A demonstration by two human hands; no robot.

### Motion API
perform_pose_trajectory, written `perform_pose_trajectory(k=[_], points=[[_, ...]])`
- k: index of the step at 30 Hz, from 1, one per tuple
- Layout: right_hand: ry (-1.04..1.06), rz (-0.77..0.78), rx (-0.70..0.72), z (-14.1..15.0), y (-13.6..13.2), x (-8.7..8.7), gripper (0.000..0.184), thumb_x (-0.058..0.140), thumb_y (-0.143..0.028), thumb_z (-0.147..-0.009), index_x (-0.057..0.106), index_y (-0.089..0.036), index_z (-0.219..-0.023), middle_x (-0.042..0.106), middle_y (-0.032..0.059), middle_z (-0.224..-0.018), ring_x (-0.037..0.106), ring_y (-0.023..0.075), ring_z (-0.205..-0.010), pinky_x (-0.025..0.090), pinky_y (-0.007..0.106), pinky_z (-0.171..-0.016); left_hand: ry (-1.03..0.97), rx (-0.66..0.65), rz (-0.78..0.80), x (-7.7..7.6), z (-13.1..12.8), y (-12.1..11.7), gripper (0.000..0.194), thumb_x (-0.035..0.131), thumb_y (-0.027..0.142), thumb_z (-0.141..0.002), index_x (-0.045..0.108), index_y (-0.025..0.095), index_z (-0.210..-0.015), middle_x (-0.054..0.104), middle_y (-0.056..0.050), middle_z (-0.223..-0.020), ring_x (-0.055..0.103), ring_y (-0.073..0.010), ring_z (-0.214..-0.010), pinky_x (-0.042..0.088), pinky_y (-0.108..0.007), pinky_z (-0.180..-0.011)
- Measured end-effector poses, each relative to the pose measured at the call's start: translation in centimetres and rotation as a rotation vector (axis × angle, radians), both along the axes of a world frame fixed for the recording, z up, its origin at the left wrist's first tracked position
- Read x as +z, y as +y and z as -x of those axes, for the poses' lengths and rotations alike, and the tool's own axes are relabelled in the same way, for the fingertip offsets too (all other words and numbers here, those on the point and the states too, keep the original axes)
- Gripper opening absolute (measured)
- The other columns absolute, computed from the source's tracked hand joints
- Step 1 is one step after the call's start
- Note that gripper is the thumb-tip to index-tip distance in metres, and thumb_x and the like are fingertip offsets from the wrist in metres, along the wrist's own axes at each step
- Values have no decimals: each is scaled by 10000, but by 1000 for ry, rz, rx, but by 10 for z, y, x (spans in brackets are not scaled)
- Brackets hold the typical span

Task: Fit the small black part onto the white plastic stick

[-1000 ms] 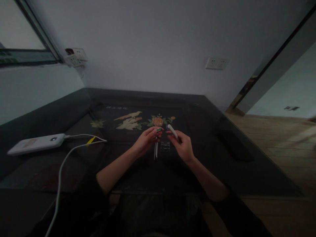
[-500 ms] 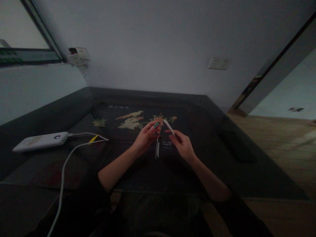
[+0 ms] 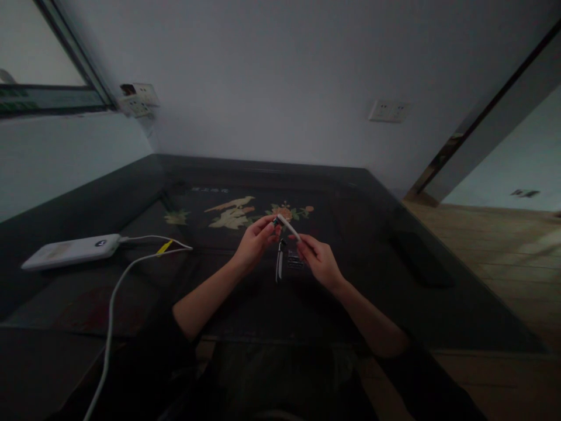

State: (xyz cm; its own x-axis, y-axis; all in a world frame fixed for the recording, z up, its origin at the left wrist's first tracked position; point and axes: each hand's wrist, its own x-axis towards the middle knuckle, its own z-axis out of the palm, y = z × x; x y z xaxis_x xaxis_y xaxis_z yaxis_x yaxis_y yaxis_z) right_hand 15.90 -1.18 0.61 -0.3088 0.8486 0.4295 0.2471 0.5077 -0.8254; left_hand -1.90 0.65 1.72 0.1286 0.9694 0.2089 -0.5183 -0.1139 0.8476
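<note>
White power bank (image 3: 72,251) at 9 o'clock, white cable (image 3: 111,310) plugged in, looping down to 8, yellow tag (image 3: 165,248) on it. Black tabletop (image 3: 377,316), bird-and-flower picture (image 3: 230,213) near center. Dark rectangular slab (image 3: 421,260) toward 4, too dim to identify. Double wall outlet (image 3: 389,111) at 2, outlet cluster (image 3: 138,100) at 10, window (image 3: 39,49) beyond it. Wood floor (image 3: 495,245) at 3.
</note>
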Motion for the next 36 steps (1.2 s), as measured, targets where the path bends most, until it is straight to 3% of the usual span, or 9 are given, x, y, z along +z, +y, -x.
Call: perform_pose_trajectory(k=[12, 23, 36], points=[[-11, 35, -7, -2, 4, -6, 355, 409, -361, -933, 634, -154, -1113, 455, -30, -563, 413, 92, -483, 326, 206, -454, 59, 55, 17, 0, -1, 1, 300, 684, 346, -710, 649, 179, -956, 617, -28, -870, 549, -107, -767, 452, -233, -694], [-54, 17, -35, -1, 2, -3, 363, 431, -356, -920, 646, -121, -1095, 460, -22, -577, 414, 92, -507, 316, 213, -483, 0, 37, 15, -1, -2, 2, 363, 759, 375, -649, 661, 166, -929, 602, 0, -808, 535, -80, -712, 457, -205, -662], [-124, -41, -32, 0, -2, 3, 364, 437, -356, -917, 661, -130, -1093, 634, 45, -724, 515, 121, -579, 376, 231, -537, -10, 39, 14, -4, 0, 4, 392, 792, 363, -618, 688, 179, -948, 622, -11, -856, 534, -68, -704, 455, -192, -672]])
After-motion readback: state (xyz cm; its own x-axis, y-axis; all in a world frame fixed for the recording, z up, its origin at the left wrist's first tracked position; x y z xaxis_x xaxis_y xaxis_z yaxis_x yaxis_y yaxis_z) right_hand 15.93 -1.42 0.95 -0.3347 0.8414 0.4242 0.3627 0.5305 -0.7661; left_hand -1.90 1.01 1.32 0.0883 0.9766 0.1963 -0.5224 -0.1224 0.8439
